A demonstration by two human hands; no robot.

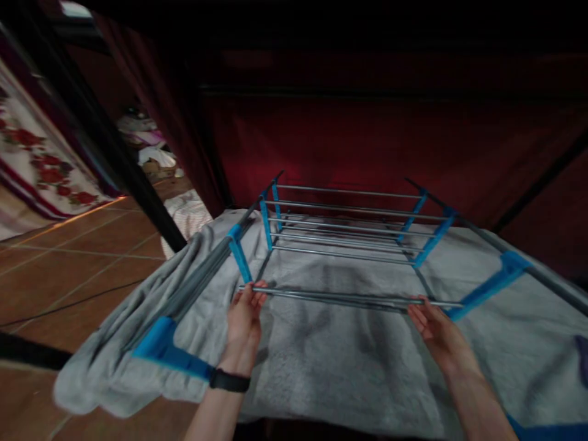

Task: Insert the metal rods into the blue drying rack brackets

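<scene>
A rack [267, 225] of thin metal tubes and blue plastic brackets lies on the grey blanket [331, 355], its long side poles running away from me. My left hand [244, 313] pinches the left end of a metal rod [340, 297] beside a blue bracket [239, 254]. At the rod's other end, the fingers of my right hand [434, 327] close around it near another blue bracket [489, 286]. The rod spans crosswise between the two sides; whether its ends are seated in the brackets I cannot tell. A dark band circles my left wrist.
Nearer on the left is a further blue bracket [172, 349]; a blue piece [551, 432] shows at bottom right. Dark posts [114, 147] and a red cloth [331, 141] enclose the blanket. Tiled floor [82, 257] with a cable lies left, below a flowered cloth [50, 165].
</scene>
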